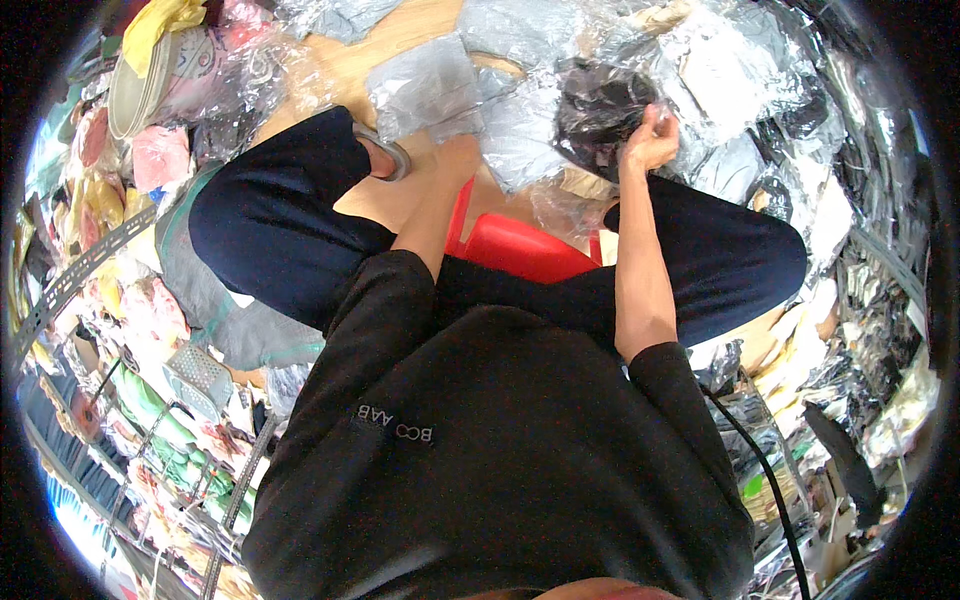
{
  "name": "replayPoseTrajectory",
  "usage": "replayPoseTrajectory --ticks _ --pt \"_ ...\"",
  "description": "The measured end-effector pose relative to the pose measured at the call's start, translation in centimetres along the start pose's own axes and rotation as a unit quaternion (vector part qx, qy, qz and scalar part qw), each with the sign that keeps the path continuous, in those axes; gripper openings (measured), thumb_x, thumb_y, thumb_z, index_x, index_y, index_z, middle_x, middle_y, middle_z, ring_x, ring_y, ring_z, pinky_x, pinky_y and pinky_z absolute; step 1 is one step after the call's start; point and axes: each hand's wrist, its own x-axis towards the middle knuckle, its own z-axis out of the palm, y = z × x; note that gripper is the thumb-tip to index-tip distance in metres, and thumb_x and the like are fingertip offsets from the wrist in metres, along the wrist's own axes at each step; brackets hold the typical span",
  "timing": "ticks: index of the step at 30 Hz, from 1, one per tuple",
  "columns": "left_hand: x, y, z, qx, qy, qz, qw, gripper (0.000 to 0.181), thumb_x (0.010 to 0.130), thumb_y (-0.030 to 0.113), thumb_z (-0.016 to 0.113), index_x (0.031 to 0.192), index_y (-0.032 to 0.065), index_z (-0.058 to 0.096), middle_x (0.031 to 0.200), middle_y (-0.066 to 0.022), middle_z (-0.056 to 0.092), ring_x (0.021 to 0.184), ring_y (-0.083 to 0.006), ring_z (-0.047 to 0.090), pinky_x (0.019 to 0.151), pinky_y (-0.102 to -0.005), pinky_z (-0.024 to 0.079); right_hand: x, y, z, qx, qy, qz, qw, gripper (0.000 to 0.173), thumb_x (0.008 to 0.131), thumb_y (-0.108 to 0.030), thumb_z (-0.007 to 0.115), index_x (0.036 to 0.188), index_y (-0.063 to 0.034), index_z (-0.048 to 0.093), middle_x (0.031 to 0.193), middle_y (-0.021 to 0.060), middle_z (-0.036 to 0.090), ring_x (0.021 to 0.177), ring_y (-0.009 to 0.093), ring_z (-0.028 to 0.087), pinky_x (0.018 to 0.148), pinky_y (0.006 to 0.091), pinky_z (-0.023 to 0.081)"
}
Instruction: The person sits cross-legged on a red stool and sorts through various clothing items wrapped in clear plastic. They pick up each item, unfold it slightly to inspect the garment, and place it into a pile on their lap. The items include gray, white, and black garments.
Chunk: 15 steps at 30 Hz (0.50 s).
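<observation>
My left hand (456,155) is at the lower edge of a flat grey packet (424,88) in clear plastic, gripping it; the fingertips are hidden. Across from it, my right hand (651,142) has its fingers curled beside a black packet (596,105) in shiny clear plastic. Whether the fingers pinch that plastic cannot be made out. Pale grey plastic-wrapped packets (517,135) lie between the two hands. Below them, a red plastic stool (525,244) shows between my spread legs.
White wrapped packets (731,75) are heaped at the right. A plastic-wrapped tub (142,90) lies tipped at upper left, a yellow bag (157,30) by it. A grey woven sack (225,315) lies beside my left leg. Slotted metal bars (82,274) and a black cable (765,472) flank me.
</observation>
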Motion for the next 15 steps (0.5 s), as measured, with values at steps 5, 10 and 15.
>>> replayPoseTrajectory --ticks 5,10,15 --pt "1.6 0.9 -0.4 -0.078 -0.192 -0.088 0.974 0.061 0.084 0.049 0.055 0.113 -0.0041 0.062 0.119 -0.0272 0.057 0.111 -0.0417 0.056 0.097 -0.0470 0.041 4.0 -1.9 -0.3 -0.099 0.022 -0.245 0.964 0.029 0.076 -0.026 0.073 0.097 -0.0056 0.069 0.087 0.0117 0.065 0.084 0.031 0.056 0.077 0.0439 0.043" --pt "4.8 -0.5 6.8 -0.312 -0.062 -0.133 0.939 0.072 0.077 0.054 0.064 0.118 -0.0057 0.058 0.123 -0.0293 0.054 0.119 -0.0376 0.051 0.101 -0.0462 0.037 1.5 -2.5 0.3 -0.131 0.059 -0.156 0.977 0.052 0.061 0.004 0.060 0.111 -0.0003 0.049 0.102 0.0180 0.047 0.102 0.034 0.042 0.092 0.0461 0.031" --pt "5.9 0.4 9.3 -0.382 0.048 -0.234 0.893 0.063 0.073 0.044 0.072 0.112 -0.0039 0.059 0.109 -0.0252 0.061 0.110 -0.0354 0.055 0.094 -0.0472 0.042 -1.9 -2.2 2.4 -0.090 -0.129 -0.279 0.947 0.044 0.063 0.005 0.059 0.106 -0.0034 0.054 0.103 0.0168 0.046 0.101 0.035 0.040 0.090 0.0432 0.033"
